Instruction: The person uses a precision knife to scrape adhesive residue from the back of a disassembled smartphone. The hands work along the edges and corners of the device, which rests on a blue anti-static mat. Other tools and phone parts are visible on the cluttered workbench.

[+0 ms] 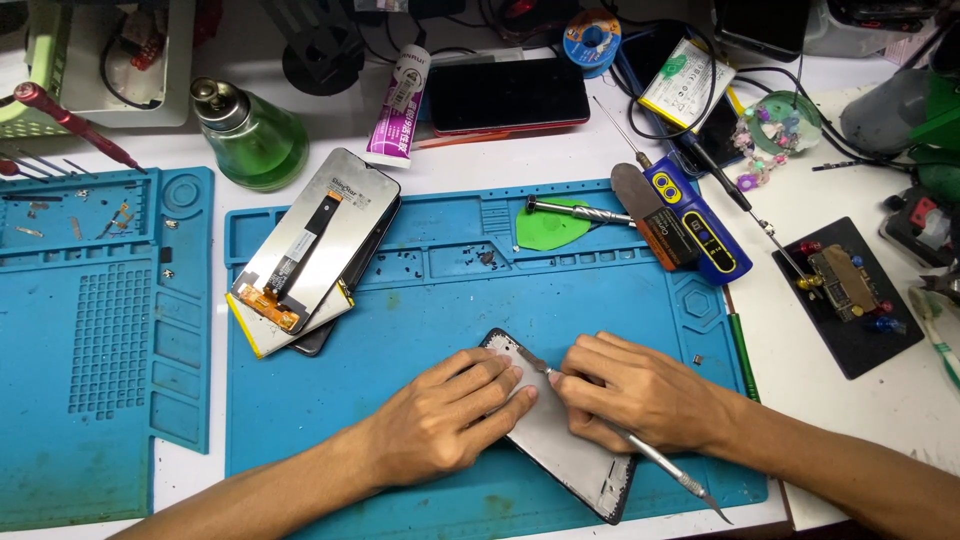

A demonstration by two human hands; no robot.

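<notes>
A phone display panel (565, 448) lies face down on the blue repair mat (430, 310), its grey back up. My left hand (445, 415) presses flat on its upper left part. My right hand (640, 395) grips a thin metal scalpel-like tool (655, 455), whose blade tip touches the panel near its top edge between my two hands. The tool's handle runs back down to the right past my wrist.
A stack of phone screens with an orange flex cable (310, 250) lies at the mat's upper left. A green pick (548, 228), a screwdriver (580, 210), a blue device (695, 230), a glue tube (400, 105), a green bottle (255, 135) and a dark phone (507, 95) sit behind.
</notes>
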